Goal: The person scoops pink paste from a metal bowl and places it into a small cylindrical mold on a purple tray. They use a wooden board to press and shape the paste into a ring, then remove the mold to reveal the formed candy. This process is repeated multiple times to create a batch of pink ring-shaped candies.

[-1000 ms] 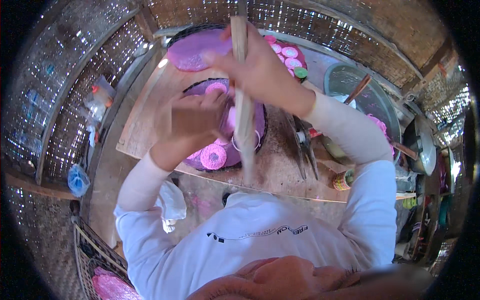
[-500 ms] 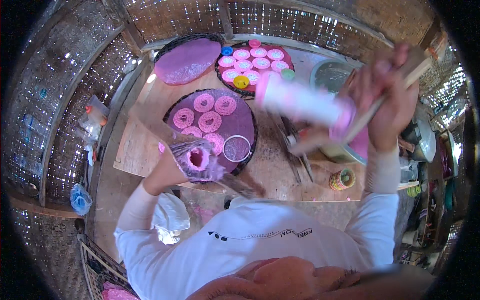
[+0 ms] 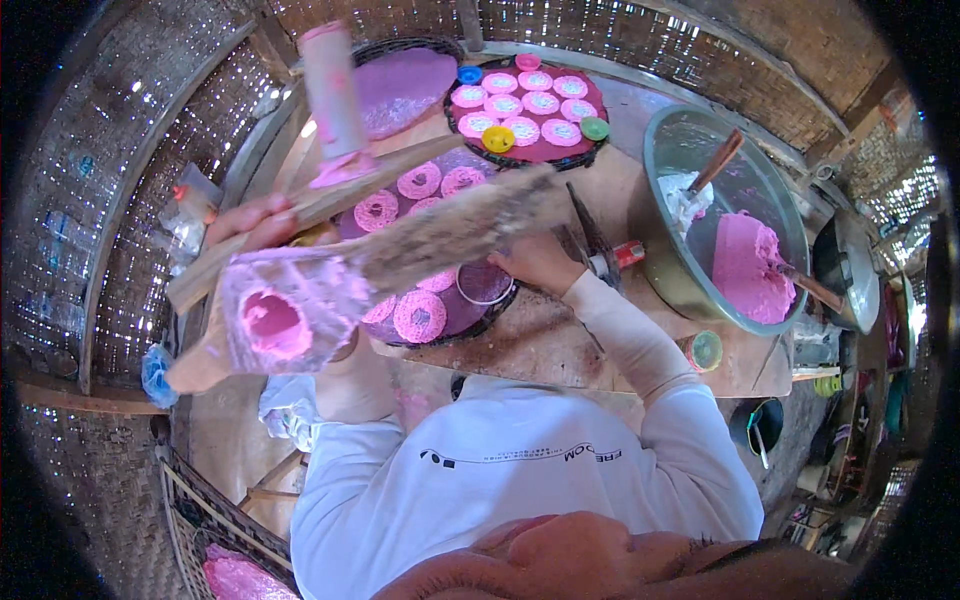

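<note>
My left hand (image 3: pixel 250 222) grips two wooden parts of a hand press. One is a block (image 3: pixel 345 268) with a dough-smeared round hole. Above it is a wooden bar (image 3: pixel 375 180) with a pale, pink-smeared plunger (image 3: pixel 335 90) standing out of it. My right hand (image 3: pixel 545 263) reaches over the edge of a dark-rimmed round tray (image 3: pixel 505 302). Its fingertips close at the upper rim of a thin white ring (image 3: pixel 484 302), partly hidden by the block. Pink lacy dough rings (image 3: pixel 420 316) lie on the tray's purple sheet, some behind the press.
A large basin (image 3: pixel 660 250) on the right holds pink dough (image 3: pixel 745 265), white dough and wooden paddles. At the back are a tray of pink-and-white rounds (image 3: pixel 540 103) with small coloured cups, and a tray with a purple sheet (image 3: pixel 405 85). A jar (image 3: pixel 703 350) stands near the table's front edge.
The plunger bar has passed from my right hand to my left, beside the block. My right hand has come down and left from above the basin to the white ring.
</note>
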`<act>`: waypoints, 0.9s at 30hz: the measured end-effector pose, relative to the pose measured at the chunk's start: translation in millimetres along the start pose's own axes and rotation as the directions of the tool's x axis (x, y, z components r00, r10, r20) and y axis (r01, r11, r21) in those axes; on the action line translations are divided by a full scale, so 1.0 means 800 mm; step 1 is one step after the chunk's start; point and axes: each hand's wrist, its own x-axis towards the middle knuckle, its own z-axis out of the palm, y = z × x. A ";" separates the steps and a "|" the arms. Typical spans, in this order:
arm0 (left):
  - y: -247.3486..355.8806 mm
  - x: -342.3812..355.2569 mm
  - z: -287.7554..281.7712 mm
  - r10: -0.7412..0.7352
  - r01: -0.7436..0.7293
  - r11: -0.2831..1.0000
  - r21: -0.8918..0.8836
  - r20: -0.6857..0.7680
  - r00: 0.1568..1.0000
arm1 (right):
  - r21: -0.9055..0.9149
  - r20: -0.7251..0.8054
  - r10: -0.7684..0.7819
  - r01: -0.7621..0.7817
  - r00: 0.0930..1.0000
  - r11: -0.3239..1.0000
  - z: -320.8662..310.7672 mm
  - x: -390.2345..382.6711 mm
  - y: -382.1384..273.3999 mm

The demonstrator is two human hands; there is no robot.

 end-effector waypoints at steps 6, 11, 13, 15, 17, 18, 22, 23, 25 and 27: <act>-0.014 -0.027 -0.043 -0.085 0.132 0.977 0.166 -0.265 0.961 | -0.281 0.194 0.172 -0.113 0.966 0.953 0.001 0.013 0.006; -0.009 -0.030 -0.055 -0.109 0.202 0.929 0.311 -0.292 0.950 | -0.384 0.094 0.276 -0.221 0.957 0.897 0.000 0.059 0.038; -0.007 -0.029 -0.058 -0.097 0.184 0.926 0.329 -0.262 0.960 | -0.396 0.144 0.302 -0.225 0.942 0.890 0.007 0.070 0.043; -0.010 -0.031 -0.066 -0.072 0.139 0.920 0.366 -0.192 0.979 | -0.403 0.163 0.323 -0.236 0.932 0.884 0.013 0.073 0.043; -0.016 -0.035 -0.078 -0.069 0.111 0.899 0.423 -0.114 0.991 | -0.399 0.151 0.339 -0.257 0.928 0.880 0.020 0.071 0.042; -0.018 -0.036 -0.076 -0.101 0.155 0.905 0.396 -0.154 0.983 | -0.389 0.117 0.323 -0.256 0.939 0.885 0.023 0.070 0.044; -0.026 -0.034 -0.060 -0.140 0.193 0.946 0.262 -0.208 0.968 | -0.319 0.025 0.321 -0.297 0.947 0.900 -0.006 0.071 0.048; -0.026 -0.029 -0.052 -0.122 0.166 0.961 0.223 -0.197 0.973 | -0.290 0.011 0.337 -0.320 0.941 0.902 -0.033 0.073 0.042; -0.029 -0.023 -0.042 -0.100 0.155 0.959 0.236 -0.230 0.968 | -0.141 -0.117 0.227 -0.242 0.967 0.960 -0.110 0.067 0.027; -0.051 -0.024 -0.059 -0.066 0.139 0.915 0.378 -0.199 0.978 | -0.057 -0.250 0.194 -0.215 0.949 0.975 -0.207 0.040 0.007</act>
